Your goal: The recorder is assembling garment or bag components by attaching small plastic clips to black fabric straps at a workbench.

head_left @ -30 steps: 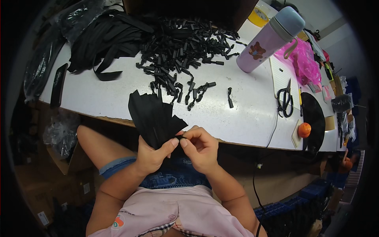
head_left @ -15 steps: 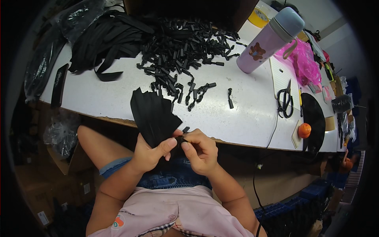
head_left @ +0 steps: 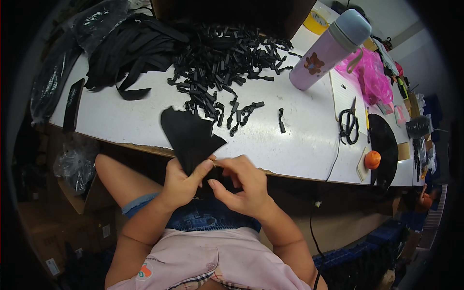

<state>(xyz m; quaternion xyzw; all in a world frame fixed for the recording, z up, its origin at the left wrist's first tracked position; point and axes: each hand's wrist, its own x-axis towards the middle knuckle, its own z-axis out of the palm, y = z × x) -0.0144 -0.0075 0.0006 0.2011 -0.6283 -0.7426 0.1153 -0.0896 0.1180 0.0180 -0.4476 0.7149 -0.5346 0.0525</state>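
In my left hand (head_left: pixel 186 186) is a fanned bundle of flat black fabric strips (head_left: pixel 188 133), pinched at its lower end between thumb and fingers. The wide end of the bundle stands up over the table's front edge. My right hand (head_left: pixel 241 186) is right beside it, slightly blurred. Its index finger reaches to the left thumb tip, while its own thumb is spread away below. I make out nothing held between those fingers. Beyond the hands lies a heap of small black cord pulls (head_left: pixel 220 63), with several loose ones nearer the edge.
More black strips (head_left: pixel 130 48) lie at the far left beside clear plastic bags (head_left: pixel 99 26). A lilac bottle (head_left: pixel 321 58) stands at the back right. Black scissors (head_left: pixel 349 123), an orange fruit (head_left: pixel 372 159), a notepad (head_left: pixel 340 92) and a pink bag (head_left: pixel 372 79) are farther right.
My right thumb has parted from the index finger and moved left, below the bundle. The dark piece pinched between the hands no longer shows. The strip bundle has shifted slightly and closed up.
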